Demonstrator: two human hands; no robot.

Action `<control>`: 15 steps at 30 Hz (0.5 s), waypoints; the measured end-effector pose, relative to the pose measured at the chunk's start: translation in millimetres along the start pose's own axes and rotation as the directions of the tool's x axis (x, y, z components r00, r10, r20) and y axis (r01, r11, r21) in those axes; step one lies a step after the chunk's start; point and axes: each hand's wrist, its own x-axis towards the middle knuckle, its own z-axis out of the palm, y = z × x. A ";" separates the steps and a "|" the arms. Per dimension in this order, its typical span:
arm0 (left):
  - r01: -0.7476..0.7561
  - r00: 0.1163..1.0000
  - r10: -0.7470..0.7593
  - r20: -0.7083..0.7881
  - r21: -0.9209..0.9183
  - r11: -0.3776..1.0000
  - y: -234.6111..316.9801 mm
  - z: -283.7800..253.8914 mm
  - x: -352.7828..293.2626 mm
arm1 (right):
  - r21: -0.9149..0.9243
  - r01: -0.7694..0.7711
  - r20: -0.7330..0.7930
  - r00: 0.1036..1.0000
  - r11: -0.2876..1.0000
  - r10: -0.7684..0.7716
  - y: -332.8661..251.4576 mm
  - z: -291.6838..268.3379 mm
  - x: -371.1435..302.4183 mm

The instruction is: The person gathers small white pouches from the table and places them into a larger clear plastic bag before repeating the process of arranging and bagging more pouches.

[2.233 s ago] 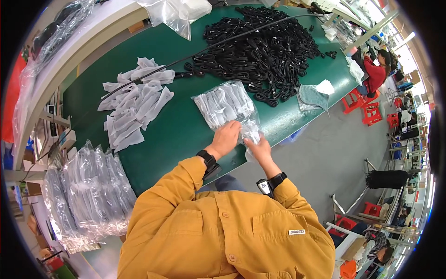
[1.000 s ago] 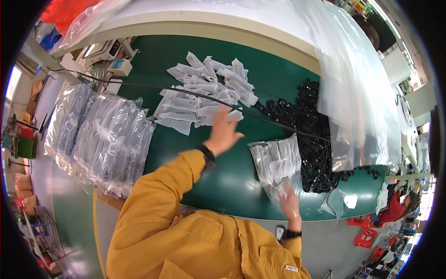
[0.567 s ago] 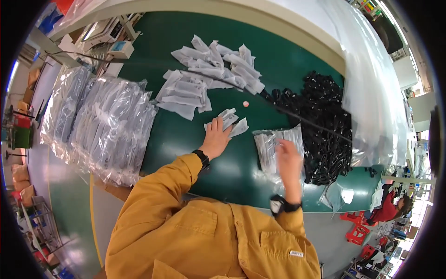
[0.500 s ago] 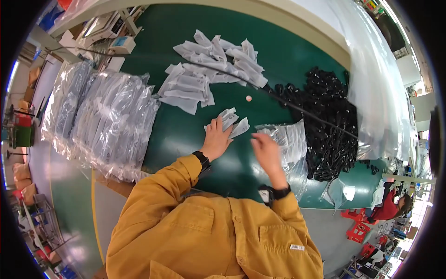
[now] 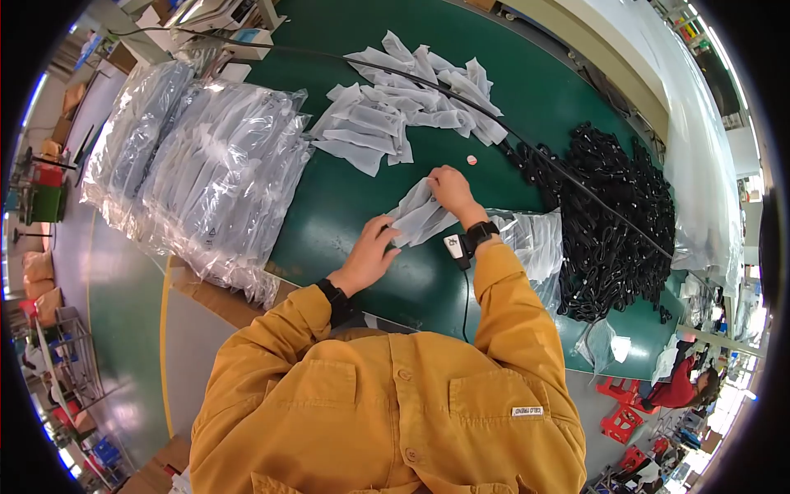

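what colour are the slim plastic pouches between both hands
Translucent white plastic pouches, in the head view.

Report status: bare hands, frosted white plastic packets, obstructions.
Left hand at near end of frosted packets; right hand at their far end. Packets over green tabletop. Thin black cable beyond, apparently clear of both hands.

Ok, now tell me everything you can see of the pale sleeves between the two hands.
The pale sleeves look like thin, frosted plastic: whitish grey, translucent and creased. A few sit bunched together over the green table, slanting from near left to far right. The right hand touches their far end; the left hand has its fingers at their near left end. Their exact number and contents can't be made out.
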 end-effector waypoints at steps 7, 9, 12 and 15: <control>0.070 0.920 -0.025 -0.391 0.100 0.993 37.8 -60.0 16.9 | 0.687 -0.182 0.169 0.982 0.704 0.089 -72.4 -48.5 -34.2; 0.009 0.937 0.033 -0.347 0.120 0.993 38.7 -69.1 27.6 | 0.731 -0.108 0.107 0.993 0.673 0.043 -89.5 -45.4 -46.9; -0.115 0.958 0.150 -0.245 0.151 0.982 36.2 -72.2 30.6 | 0.938 -0.234 0.199 0.968 0.257 0.156 -108.3 -33.4 -58.8; 0.313 0.944 -0.283 0.169 -0.188 0.931 24.4 -65.3 10.5 | 0.686 -0.400 0.204 0.908 0.608 0.367 -105.2 -36.7 -54.9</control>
